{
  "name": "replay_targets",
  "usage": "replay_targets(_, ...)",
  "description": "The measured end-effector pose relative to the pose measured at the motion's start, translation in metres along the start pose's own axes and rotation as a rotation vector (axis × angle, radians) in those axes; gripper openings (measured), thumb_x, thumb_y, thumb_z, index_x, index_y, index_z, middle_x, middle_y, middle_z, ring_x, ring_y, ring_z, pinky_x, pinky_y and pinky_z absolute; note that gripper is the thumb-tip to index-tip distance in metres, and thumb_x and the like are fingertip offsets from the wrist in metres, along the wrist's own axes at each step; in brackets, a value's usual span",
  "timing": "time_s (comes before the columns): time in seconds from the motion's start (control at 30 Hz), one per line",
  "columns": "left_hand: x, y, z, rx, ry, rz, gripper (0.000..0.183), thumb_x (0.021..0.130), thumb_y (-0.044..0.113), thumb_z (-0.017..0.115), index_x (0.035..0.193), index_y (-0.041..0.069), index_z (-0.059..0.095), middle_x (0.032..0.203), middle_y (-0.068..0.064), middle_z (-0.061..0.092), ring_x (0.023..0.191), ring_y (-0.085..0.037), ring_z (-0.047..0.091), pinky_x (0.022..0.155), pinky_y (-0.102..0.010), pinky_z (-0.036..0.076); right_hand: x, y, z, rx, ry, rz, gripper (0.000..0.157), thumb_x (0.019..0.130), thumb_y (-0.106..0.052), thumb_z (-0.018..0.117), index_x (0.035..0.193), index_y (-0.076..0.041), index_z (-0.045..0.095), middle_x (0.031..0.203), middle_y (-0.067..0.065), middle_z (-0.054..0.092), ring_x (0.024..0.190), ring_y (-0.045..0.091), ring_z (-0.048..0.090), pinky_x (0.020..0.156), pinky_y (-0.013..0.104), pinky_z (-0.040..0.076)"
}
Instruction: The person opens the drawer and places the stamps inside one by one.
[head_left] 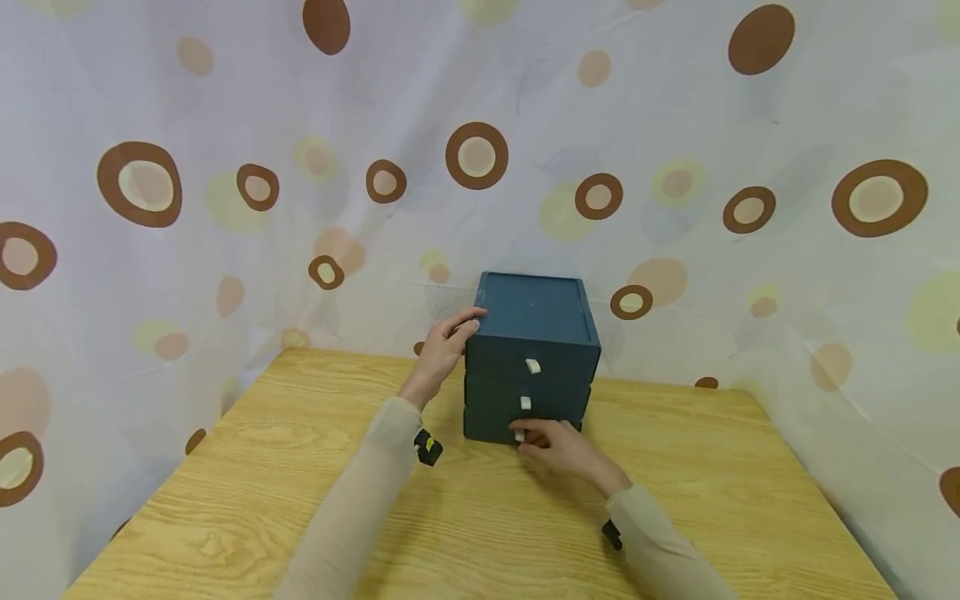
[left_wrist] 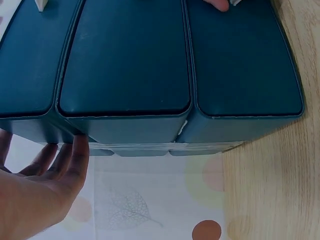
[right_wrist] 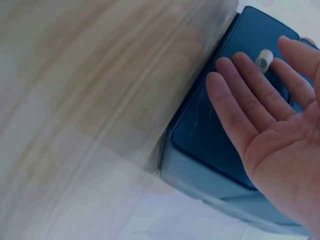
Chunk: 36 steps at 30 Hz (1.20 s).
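A dark blue three-drawer desktop box stands on the table, each drawer front carrying a small white pull tab. All three drawers look closed. My left hand rests against the box's upper left side, fingers lying along it, as the left wrist view also shows. Down at the bottom drawer, my right hand has its fingers stretched out at the lowest pull tab. The tab sits close by the index fingertip, between it and the other fingers, with the thumb apart from it.
The box stands near the back of a light wood-grain table. Behind and around it hangs a white curtain patterned with brown and pale dots. A black wrist device is strapped at the left sleeve.
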<state>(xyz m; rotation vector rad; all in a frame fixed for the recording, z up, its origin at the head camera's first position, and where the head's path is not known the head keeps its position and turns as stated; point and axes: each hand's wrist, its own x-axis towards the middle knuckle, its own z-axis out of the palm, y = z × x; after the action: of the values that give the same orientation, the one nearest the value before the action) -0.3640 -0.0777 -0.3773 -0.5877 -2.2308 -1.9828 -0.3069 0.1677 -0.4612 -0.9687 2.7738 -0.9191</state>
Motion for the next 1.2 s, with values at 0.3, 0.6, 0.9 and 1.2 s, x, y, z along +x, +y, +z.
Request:
replay_targets(0.3,-0.006,0.003,0.0,-0.03,-0.028,-0.02,0.045,0.105,0.036,0.046,0.149,0.026,0.043,0.157,0.001,0.035,0.143,-0.024,0.035,0.108,-0.052,0.038,-0.019,0.012,-0.011,0.092,0.034,0.04,0.034,0.1,-0.024,0.058,0.131,-0.01,0.062,0.12,0.011,0.067,0.105,0.025,0.067,0.087,0.035,0.055)
replay_targets(0.6,-0.021,0.001,0.002,-0.075,0.079,-0.09,0.058,0.103,0.047,0.045,0.153,0.02,0.034,0.157,-0.005,0.034,0.145,-0.026,0.033,0.11,-0.049,0.039,-0.027,0.011,-0.019,0.025,0.226,0.066,0.024,0.098,-0.022,0.061,0.117,-0.011,0.071,0.113,0.006,0.071,0.095,0.02,0.069,0.079,0.029,0.057)
replay_targets(0.9,-0.052,-0.014,0.0,0.048,-0.048,-0.131,0.075,0.099,0.063,0.035,0.157,0.016,0.023,0.162,-0.008,0.024,0.146,-0.031,0.031,0.11,-0.055,0.037,-0.048,0.02,-0.044,-0.022,0.467,0.195,0.014,0.094,-0.028,0.067,0.098,-0.016,0.072,0.093,-0.001,0.073,0.086,0.018,0.068,0.077,0.038,0.057)
replay_targets(1.2,-0.073,-0.019,-0.014,0.291,-0.077,-0.059,0.061,0.104,0.052,0.037,0.157,0.025,0.024,0.16,-0.005,0.03,0.145,-0.031,0.033,0.113,-0.056,0.032,-0.071,0.017,-0.06,-0.116,0.296,0.216,0.062,0.098,-0.038,0.059,0.144,0.002,0.044,0.143,0.028,0.046,0.129,0.048,0.046,0.1,0.064,0.04)
